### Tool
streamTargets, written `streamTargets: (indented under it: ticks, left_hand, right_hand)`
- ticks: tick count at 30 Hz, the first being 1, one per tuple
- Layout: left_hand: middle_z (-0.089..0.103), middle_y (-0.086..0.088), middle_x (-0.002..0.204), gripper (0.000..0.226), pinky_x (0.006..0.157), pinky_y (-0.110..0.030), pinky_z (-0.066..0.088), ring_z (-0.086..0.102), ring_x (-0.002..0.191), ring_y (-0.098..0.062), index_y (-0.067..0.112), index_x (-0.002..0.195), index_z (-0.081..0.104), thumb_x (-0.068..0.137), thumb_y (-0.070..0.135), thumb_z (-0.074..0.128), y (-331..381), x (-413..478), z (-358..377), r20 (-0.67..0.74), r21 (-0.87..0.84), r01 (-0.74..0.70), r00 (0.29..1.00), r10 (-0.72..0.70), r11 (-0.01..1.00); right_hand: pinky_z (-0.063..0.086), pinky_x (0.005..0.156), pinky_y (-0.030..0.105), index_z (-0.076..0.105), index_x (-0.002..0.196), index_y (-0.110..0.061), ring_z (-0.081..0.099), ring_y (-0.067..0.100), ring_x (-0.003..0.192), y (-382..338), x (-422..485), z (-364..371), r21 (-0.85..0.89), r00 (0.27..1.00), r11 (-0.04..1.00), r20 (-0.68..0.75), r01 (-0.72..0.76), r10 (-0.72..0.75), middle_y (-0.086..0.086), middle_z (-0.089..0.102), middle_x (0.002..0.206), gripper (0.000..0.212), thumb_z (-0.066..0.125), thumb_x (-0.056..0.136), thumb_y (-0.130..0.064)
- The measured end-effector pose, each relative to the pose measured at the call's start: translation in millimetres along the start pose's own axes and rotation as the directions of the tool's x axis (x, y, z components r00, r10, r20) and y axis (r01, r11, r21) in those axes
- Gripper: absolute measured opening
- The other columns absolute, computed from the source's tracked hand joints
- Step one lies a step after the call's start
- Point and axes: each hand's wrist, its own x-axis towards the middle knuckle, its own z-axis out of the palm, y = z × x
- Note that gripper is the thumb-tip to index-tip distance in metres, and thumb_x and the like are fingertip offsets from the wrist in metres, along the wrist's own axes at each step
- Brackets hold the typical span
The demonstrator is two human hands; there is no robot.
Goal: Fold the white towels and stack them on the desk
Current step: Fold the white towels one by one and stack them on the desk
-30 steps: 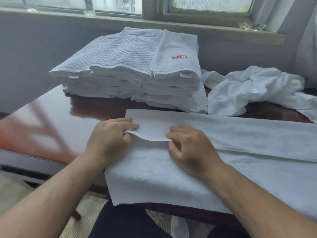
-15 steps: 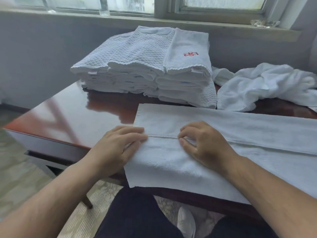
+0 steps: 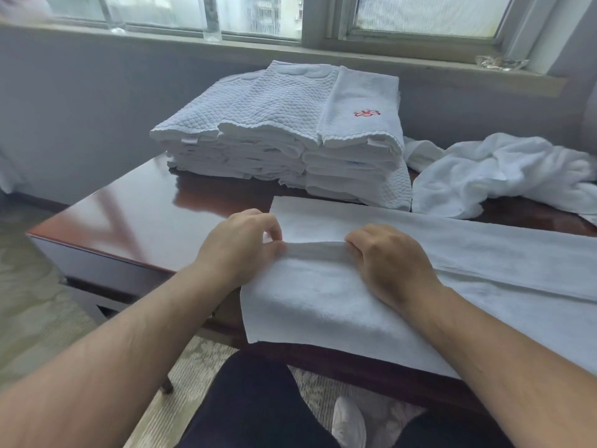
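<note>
**A:** So, what is at the far left?

**B:** A glossy reddish-brown wooden surface [image 3: 145, 215]. Its corner juts out over a pale patterned carpet [image 3: 38, 318], and window light reflects off the bare wood.

**A:** And the left hand?

**B:** The left hand [image 3: 240, 250] is at the short left end of a long white terry towel [image 3: 323, 302]. Its thumb and fingers are pinched together on a raised ridge of the cloth.

**A:** Where does the long white terry towel lie?

**B:** It lies flat on the surface and runs from the left hand out past the right border of the view. Its near edge hangs slightly over the front of the surface, and a lengthwise fold line runs along it.

**A:** What is behind it?

**B:** A stack of folded white towels [image 3: 284, 130] sits at the back of the surface, below the grey window sill [image 3: 420, 64]. The top right towel bears a small red embroidered emblem [image 3: 366, 113]. The bottom of the stack is just beside the long towel's far edge.

**A:** And the right hand?

**B:** The right hand [image 3: 387, 260] is on the same ridge, near the left one. Its fingers are curled down and grip the cloth, and the lifted fold bridges the two hands.

**A:** What is further right?

**B:** A crumpled heap of white towelling [image 3: 497, 176] lies on the surface, just beside the stack.
</note>
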Motion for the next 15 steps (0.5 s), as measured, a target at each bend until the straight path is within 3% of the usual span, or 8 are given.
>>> streamTargets:
  ticks: [4, 7, 10, 12, 15]
  left_hand:
    - [0.061, 0.007, 0.098, 0.011, 0.078, -0.04, 0.047, 0.057, 0.091, -0.02, 0.025, 0.091, 0.055, 0.098, 0.031, 0.062, -1, -1, 4, -0.069, -0.107, 0.008, 0.998, -0.015, 0.994]
    - [0.06, 0.006, 0.105, 0.01, 0.078, -0.04, 0.046, 0.055, 0.091, -0.022, 0.023, 0.094, 0.051, 0.101, 0.03, 0.055, -7, -7, 10, -0.015, -0.068, -0.002, 1.0, 0.001, 0.998]
    - [0.057, 0.012, 0.119, 0.011, 0.089, -0.031, 0.04, 0.051, 0.105, -0.013, 0.031, 0.09, 0.051, 0.101, 0.033, 0.054, -15, -13, 9, 0.112, -0.116, 0.005, 0.994, 0.009, 0.993]
    - [0.056, 0.014, 0.123, 0.008, 0.096, -0.028, 0.038, 0.05, 0.113, -0.009, 0.031, 0.096, 0.057, 0.102, 0.028, 0.052, -17, -20, 5, 0.109, -0.188, -0.016, 0.993, 0.037, 0.982]
    - [0.059, 0.018, 0.125, 0.02, 0.106, -0.026, 0.036, 0.046, 0.123, -0.002, 0.03, 0.106, 0.065, 0.103, 0.018, 0.05, -21, -40, -3, 0.053, -0.247, -0.124, 0.989, 0.141, 0.961]
  right_hand:
    - [0.05, 0.061, 0.044, 0.067, 0.085, -0.004, 0.058, 0.036, 0.07, 3, -6, 3, 0.107, 0.966, 0.988, -0.244, 0.112, -0.083, 0.011, 0.063, 0.078, 0.009, 0.064, 0.093, -0.006]
    - [0.049, 0.07, 0.042, 0.068, 0.083, -0.007, 0.057, 0.03, 0.077, 3, -7, 2, 0.143, 0.977, 0.973, -0.141, 0.178, -0.158, 0.007, 0.064, 0.083, 0.011, 0.064, 0.093, -0.011]
    - [0.045, 0.081, 0.034, 0.069, 0.089, -0.017, 0.057, 0.022, 0.092, 5, -1, -2, 0.24, 0.995, 0.969, 0.065, 0.057, -0.075, -0.003, 0.064, 0.092, 0.012, 0.061, 0.094, -0.024]
    - [0.043, 0.087, 0.033, 0.07, 0.096, -0.024, 0.057, 0.017, 0.101, 6, -1, -7, 0.21, 0.985, 0.977, 0.157, 0.032, -0.066, -0.008, 0.065, 0.102, 0.019, 0.056, 0.096, -0.036]
    - [0.047, 0.093, 0.039, 0.071, 0.111, -0.023, 0.058, 0.018, 0.11, 2, -20, -19, 0.213, 0.987, 0.97, 0.084, 0.116, -0.136, -0.006, 0.065, 0.115, 0.033, 0.051, 0.097, -0.045]
